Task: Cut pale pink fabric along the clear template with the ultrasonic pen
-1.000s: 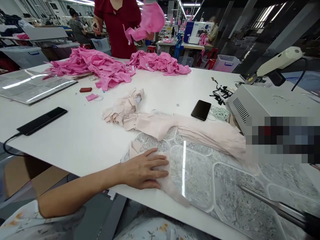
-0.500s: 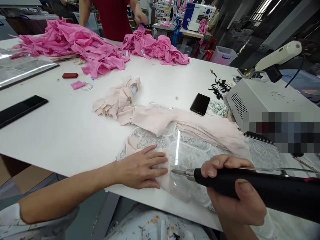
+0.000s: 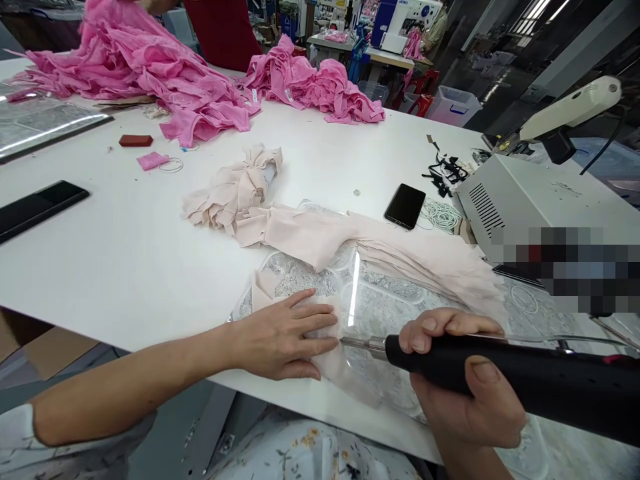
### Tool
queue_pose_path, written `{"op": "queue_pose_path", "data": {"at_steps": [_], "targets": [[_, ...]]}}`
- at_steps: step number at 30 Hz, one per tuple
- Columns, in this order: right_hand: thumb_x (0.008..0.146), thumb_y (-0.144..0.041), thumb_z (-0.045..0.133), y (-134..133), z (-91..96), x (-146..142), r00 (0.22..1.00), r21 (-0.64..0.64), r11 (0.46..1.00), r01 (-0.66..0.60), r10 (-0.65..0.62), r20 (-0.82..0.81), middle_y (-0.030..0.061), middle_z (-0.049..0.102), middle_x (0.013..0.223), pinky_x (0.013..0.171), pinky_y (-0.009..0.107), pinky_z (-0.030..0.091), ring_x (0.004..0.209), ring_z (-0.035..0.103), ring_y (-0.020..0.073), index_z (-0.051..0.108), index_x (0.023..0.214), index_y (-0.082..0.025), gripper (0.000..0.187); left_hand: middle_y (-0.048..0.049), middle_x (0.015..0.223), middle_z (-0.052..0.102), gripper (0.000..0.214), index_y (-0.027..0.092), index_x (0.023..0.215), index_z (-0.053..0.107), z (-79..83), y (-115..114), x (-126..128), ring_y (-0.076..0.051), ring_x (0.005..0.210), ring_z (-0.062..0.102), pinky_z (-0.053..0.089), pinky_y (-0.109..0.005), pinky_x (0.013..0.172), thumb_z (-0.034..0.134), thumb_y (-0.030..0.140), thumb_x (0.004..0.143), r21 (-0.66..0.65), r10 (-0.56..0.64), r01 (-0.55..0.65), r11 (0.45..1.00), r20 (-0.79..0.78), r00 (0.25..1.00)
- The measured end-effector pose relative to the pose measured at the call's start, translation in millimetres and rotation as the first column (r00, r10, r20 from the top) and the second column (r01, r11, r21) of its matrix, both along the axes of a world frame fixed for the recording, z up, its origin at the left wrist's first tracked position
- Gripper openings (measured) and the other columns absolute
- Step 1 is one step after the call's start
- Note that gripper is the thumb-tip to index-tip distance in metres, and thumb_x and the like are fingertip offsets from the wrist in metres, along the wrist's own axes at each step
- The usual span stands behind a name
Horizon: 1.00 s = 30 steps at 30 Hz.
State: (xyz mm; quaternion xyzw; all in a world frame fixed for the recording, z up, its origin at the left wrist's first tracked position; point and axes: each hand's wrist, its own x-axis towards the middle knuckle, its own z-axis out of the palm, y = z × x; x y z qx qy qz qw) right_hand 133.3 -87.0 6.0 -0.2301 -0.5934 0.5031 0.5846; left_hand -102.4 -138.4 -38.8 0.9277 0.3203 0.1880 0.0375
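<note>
My left hand [image 3: 287,337] lies flat with fingers spread, pressing a small pale pink fabric piece [image 3: 330,367] onto a clear patterned plate [image 3: 385,307]. My right hand [image 3: 465,387] is wrapped round a thick black handheld tool [image 3: 540,380] with a metal nose, which looks like an ultrasonic cutter; its cable runs off to the right. The tool's thin tip is at the fabric's edge, close by my left index and middle fingertips. Beyond my hands, a long stack of pale pink fabric pieces [image 3: 415,253] lies across the plate, joining a crumpled heap [image 3: 235,187] at its left.
A grey vented machine box [image 3: 545,200] stands at the right. Near it are a phone [image 3: 405,206], coiled pale cord [image 3: 440,217] and black scraps [image 3: 445,172]. Bright pink garments [image 3: 150,73] are piled at the back, before a person in red [image 3: 220,33]. A black case [image 3: 40,208] lies left.
The view has shifted slightly. The co-worker's arm at the back has moved, and part of the bright pink pile is lifted higher. My hands and the tool keep nearly the same places.
</note>
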Motion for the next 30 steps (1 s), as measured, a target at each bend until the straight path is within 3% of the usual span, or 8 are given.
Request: {"op": "queue_pose_path", "data": {"at_steps": [9,17,24,30], "targets": [[0.091,-0.030,0.042,0.5,-1.1,-0.7,0.999,0.042,0.999,0.007,-0.010,0.049,0.0026,0.045,0.080,0.050,0.031,0.049,0.057,0.049,0.0138,0.053,0.093,-0.024,0.013,-0.0147,0.129,0.060,0.041,0.016,0.123,0.058,0.2,-0.4,0.1,-0.028,0.130,0.049,0.028,-0.052,0.116,0.050,0.047,0.098,0.014,0.009,-0.009,1.000,0.002,1.000],[0.089,-0.030,0.049,0.0,-1.4,0.3,0.999,0.010,0.999,-0.037,0.037,-0.021,0.0024,0.048,0.080,0.051,0.030,0.051,0.059,0.051,0.0135,0.056,0.093,-0.022,0.010,-0.0145,0.129,0.060,0.041,0.015,0.124,0.057,0.3,-0.2,0.3,-0.029,0.129,0.050,0.028,-0.052,0.116,0.050,0.046,0.099,0.012,0.004,-0.004,1.000,0.009,1.000],[0.092,-0.027,0.042,0.5,-1.7,-3.2,1.000,0.053,0.998,-0.017,0.016,0.018,0.0018,0.048,0.081,0.050,0.030,0.050,0.057,0.051,0.0133,0.053,0.093,-0.025,0.011,-0.0160,0.134,0.057,0.044,0.015,0.129,0.054,5.5,0.5,-2.6,-0.029,0.131,0.048,0.026,-0.052,0.117,0.050,0.046,0.099,-0.005,0.002,-0.002,1.000,0.001,1.000],[0.086,-0.029,0.056,9.2,-3.8,-6.3,0.986,0.039,0.996,0.085,-0.078,-0.150,0.0022,0.054,0.087,0.056,0.033,0.051,0.062,0.053,0.0131,0.059,0.096,-0.024,0.011,-0.0154,0.149,0.042,0.062,0.013,0.144,0.038,7.0,1.8,-4.8,-0.030,0.144,0.031,0.012,-0.053,0.121,0.045,0.054,0.098,-0.024,0.044,-0.045,0.999,-0.069,0.997]]}}
